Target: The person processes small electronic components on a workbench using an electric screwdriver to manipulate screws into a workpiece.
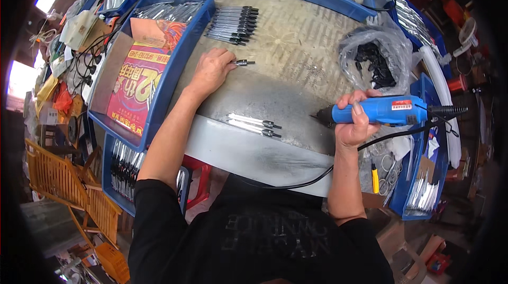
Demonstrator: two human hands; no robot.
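My left hand (pixel 211 68) rests on the worktable, fingers closed round a slim rod with a dark, pointed end (pixel 243 62); most of the rod is hidden under the hand. In my right hand (pixel 357 122) is a blue corded power tool (pixel 389 111), held level, its dark nose toward the table's middle. The tool's exact kind does not show. Nearer to me, a few silver rods with black ends (pixel 254 125) lie side by side. Beyond my left hand, a row of several similar dark rods (pixel 233 24) is lined up next to a blue tray.
The blue tray (pixel 153 125) at left holds rods and a printed red box (pixel 135 85). At right sits a clear plastic bag (pixel 378 46) with black parts. A yellow-handled tool (pixel 375 178) lies beside scissors-like loops. A black cord (pixel 312 181) crosses the table's near edge.
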